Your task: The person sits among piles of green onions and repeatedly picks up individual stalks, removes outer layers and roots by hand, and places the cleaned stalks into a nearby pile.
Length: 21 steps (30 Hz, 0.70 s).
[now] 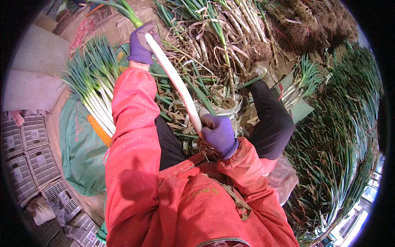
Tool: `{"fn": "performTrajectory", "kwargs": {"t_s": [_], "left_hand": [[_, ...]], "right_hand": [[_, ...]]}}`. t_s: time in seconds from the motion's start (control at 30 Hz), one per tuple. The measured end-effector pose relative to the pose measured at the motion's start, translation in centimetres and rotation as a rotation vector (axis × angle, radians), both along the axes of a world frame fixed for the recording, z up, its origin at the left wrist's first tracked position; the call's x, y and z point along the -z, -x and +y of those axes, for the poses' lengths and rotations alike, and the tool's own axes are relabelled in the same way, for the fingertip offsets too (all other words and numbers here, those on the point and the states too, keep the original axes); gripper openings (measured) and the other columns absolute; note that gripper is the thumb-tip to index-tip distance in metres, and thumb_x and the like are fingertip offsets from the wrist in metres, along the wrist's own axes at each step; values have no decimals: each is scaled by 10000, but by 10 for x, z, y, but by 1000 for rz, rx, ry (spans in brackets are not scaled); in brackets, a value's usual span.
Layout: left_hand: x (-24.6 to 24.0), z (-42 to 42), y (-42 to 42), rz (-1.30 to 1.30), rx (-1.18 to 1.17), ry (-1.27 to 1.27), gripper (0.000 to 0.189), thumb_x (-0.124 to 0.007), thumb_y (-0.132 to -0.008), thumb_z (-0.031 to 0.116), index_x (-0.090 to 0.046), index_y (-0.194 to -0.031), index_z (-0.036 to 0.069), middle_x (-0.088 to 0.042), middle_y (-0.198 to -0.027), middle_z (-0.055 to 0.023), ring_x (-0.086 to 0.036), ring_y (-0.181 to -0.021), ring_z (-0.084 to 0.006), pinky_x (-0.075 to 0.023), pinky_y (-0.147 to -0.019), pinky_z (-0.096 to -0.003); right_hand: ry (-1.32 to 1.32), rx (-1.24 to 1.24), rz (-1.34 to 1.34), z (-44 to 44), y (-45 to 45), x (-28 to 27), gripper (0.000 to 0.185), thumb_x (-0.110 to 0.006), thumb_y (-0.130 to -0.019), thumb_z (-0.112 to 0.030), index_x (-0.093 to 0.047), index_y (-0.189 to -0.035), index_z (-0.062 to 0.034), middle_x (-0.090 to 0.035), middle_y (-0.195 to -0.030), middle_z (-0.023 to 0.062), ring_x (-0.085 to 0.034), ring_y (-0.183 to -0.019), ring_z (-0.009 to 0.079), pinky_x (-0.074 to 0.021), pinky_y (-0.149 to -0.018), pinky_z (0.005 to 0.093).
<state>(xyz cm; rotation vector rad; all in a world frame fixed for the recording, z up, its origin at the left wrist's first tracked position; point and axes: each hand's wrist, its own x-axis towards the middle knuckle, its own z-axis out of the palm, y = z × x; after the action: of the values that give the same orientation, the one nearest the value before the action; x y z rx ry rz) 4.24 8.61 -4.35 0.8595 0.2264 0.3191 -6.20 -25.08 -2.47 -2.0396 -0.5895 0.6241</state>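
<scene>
A long leek-like green onion [172, 74] with a clean white shaft slants across my lap. My left hand [143, 41], in a purple glove, grips it where the white turns green. Near the root end, my right hand [219, 132], gloved the same way, is closed around the base. Brown roots [208, 148] hang out below the right hand. Peeled leaves and dry skins [197, 89] lie heaped between my legs. To the left rests a bunch of cleaned green onions [98, 95], their white shafts side by side.
Uncleaned green onions [228, 27] with dry leaves and roots lie ahead. A large pile of green onions [333, 132] fills the right side. Plastic crates [37, 132] stand at the left, beyond a green sheet [81, 154]. A smaller bunch [304, 77] lies past my right knee.
</scene>
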Motion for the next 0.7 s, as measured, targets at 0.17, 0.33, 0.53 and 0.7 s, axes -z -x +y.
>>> {"fn": "performTrajectory", "kwargs": {"t_s": [0.17, 0.33, 0.53, 0.7], "left_hand": [[-10, -22, 4, 102, -158, 76, 188, -507, -846, 144, -535, -1012, 58, -391, -587, 8, -400, -412, -164, -341, -387, -328], [3, 9, 19, -131, -62, 39, 263, -546, -803, 120, -545, -1043, 13, -470, -585, -6, -486, -457, -156, -413, -408, -287], [-6, 3, 16, -193, -256, 211, 162, -647, -715, 124, -631, -830, 12, -519, -552, -52, -481, -369, -184, -419, -348, -324], [-39, 72, 81, -34, -436, -191, 104, -592, -780, 116, -622, -779, 17, -552, -609, -82, -551, -469, -175, -485, -378, -311]], "right_hand": [[-9, -124, -150, -39, 14, -12, 303, -505, -636, -29, -646, -903, -25, -552, -652, 149, -541, -575, 157, -447, -557, 288], [-65, 135, 148, -81, 13, 7, 232, -524, -694, -36, -651, -880, 21, -599, -667, 65, -485, -547, 89, -409, -508, 219], [-222, -218, 452, -8, 19, -23, 263, -573, -826, -43, -585, -1079, 30, -625, -734, 32, -489, -556, 47, -387, -481, 188], [-227, -94, 397, 11, 18, 2, 232, -589, -867, -207, -623, -800, 13, -553, -642, -14, -460, -546, 54, -337, -479, 213]]}}
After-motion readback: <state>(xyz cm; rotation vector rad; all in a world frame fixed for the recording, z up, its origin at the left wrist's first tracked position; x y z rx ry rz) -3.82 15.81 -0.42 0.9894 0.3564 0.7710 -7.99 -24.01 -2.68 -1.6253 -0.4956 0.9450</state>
